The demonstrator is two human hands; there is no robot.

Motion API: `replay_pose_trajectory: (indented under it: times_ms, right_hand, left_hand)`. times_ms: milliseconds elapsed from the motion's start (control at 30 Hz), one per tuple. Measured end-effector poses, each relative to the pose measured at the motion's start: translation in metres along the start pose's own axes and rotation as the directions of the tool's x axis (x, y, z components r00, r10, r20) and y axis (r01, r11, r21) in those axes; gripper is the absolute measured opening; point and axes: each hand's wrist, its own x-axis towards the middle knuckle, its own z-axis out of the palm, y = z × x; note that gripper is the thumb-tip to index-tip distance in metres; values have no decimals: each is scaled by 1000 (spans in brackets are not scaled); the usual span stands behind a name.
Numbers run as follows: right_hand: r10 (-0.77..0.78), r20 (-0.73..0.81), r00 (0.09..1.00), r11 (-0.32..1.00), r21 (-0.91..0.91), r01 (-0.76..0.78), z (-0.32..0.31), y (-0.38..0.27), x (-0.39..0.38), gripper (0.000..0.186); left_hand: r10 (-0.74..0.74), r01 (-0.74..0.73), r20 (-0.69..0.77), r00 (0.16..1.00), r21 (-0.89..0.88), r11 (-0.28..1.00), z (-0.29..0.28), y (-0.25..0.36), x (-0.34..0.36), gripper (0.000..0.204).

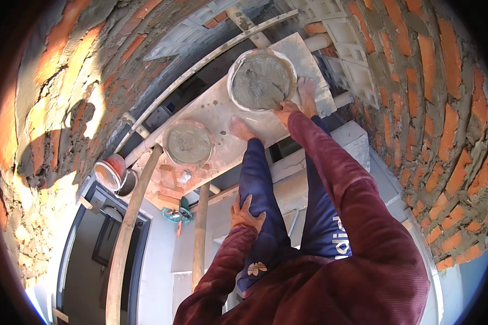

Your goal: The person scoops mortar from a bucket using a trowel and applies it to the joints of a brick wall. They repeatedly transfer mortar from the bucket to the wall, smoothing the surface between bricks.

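A large round bucket point(232, 86) with a pale rim stands on the plank, filled with wet grey mortar point(261, 80). At its near edge is my right hand point(286, 112), fingers closed at the rim. What they grip is hidden; a trowel cannot be made out clearly. My left hand point(246, 218) rests on my left leg in dark blue trousers, fingers spread, holding nothing. Further left along the plank sits a second round container of mortar point(187, 143). My bare feet are on the plank, close to the large bucket.
The pale plank point(225, 142) lies beside wooden poles point(129, 227). Bricks point(169, 176) and a green-and-orange tool point(178, 215) lie at its left end, near a reddish bucket point(110, 172). Rough brick walls point(444, 124) rise on both sides. Gaps show beside the plank.
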Motion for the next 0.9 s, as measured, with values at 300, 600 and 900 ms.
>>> replay_pose_trajectory:
  times_ms: [300,600,900]
  right_hand:
    - [-186,-135,973,913,341,222,25,39,-6,20]
    - [-380,-246,892,820,356,448,16,100,16,22]
    - [-519,-299,801,768,248,590,-83,39,-211,23]
  left_hand:
    - [10,-10,3,1000,35,999,-3,6,2,76]
    - [19,-23,41,999,81,996,-15,29,11,76]
    - [57,-56,-4,998,44,997,-52,32,0,86]
